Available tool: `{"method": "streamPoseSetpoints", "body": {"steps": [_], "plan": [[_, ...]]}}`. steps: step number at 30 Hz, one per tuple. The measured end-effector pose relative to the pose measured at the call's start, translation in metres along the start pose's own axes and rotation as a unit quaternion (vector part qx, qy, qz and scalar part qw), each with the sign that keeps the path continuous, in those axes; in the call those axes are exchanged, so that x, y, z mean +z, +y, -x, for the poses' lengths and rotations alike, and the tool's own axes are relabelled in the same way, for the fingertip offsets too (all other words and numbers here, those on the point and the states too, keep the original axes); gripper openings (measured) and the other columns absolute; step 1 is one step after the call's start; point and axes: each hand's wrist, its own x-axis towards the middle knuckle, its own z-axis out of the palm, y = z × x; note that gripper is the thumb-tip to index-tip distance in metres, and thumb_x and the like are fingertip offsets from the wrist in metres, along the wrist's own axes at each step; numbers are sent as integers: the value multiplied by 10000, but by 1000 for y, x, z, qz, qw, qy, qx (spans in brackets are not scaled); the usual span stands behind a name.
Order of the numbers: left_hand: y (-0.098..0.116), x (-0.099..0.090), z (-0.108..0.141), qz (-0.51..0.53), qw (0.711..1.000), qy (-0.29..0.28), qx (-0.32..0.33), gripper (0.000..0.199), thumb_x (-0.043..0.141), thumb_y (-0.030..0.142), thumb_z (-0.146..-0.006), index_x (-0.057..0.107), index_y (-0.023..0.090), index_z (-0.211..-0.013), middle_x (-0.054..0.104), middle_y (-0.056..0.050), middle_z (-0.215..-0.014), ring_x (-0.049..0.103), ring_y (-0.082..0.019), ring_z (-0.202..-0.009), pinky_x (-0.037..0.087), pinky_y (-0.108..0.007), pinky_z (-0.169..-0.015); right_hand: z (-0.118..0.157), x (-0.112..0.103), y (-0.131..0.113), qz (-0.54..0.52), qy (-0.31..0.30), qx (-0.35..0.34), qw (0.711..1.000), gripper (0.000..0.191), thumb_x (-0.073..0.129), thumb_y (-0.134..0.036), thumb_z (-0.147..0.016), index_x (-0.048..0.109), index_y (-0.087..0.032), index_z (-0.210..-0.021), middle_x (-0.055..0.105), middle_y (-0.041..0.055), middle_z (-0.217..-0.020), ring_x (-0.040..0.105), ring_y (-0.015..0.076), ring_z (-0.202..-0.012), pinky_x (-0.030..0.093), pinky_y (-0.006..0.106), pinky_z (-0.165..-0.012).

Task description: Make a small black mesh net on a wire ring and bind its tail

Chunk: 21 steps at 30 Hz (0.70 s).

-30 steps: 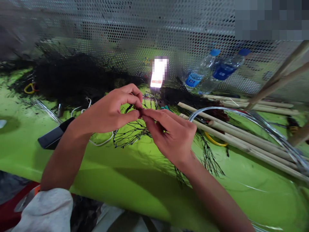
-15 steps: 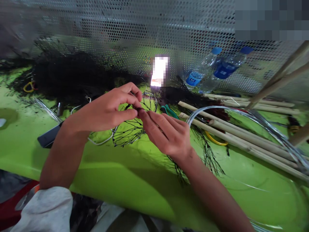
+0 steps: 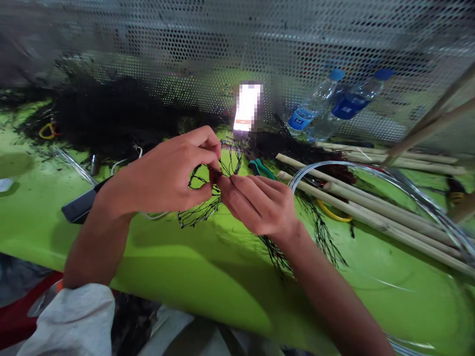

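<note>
Black knotted netting (image 3: 198, 215) hangs between and below my two hands, over the green table (image 3: 163, 257). My left hand (image 3: 166, 173) has its thumb and fingers curled round the netting, their tips pressed at a dark gathered spot. From the other side, my right hand (image 3: 260, 202) pinches the same spot, its fingertips touching those of my left hand. More netting strands come out beneath my right hand and wrist. Fingers partly hide the gathered part.
A dark netting heap (image 3: 107, 113) lies back left, a dark device (image 3: 81, 202) by my left wrist. Behind are a lit phone (image 3: 247, 106) and two bottles (image 3: 302, 116). Green-handled pliers (image 3: 261, 169), wooden sticks (image 3: 371, 212), a clear tubing coil (image 3: 401, 185) and a yellow ring (image 3: 334, 212) lie right.
My left thumb has dropped slightly and bent, widening the gap between it and the fingers. The netting below has shifted a little to the right. The whole view has moved slightly.
</note>
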Motion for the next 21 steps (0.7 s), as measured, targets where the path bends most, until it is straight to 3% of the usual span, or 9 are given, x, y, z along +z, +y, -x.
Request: {"method": "streamPoseSetpoints", "body": {"steps": [8,12,21], "plan": [[-5,1,-5,-13,999,43,24,111,627,273,-973,682,268,-1069,714,-12,-1098,675,-204,-1022,507,-353,-940,0,3,2,-190,-8,182,965,102,609,-121,-992,692,-180,-982,714,-12,-835,601,76,-636,419,237,-547],[-5,0,-4,13,999,35,23,122,636,298,-992,723,308,-1076,752,-3,-1112,697,-206,-1036,501,-346,-947,2,4,5,-218,4,197,956,108,621,-97,-966,701,-168,-977,716,-6,-833,537,68,-588,393,236,-531],[-6,0,-3,19,999,40,-8,187,629,461,-1008,780,352,-992,778,-3,-1030,714,-220,-1008,509,-360,-912,2,6,4,-252,10,236,939,109,633,-96,-949,721,-160,-955,711,-11,-791,548,66,-566,413,238,-545]]}}
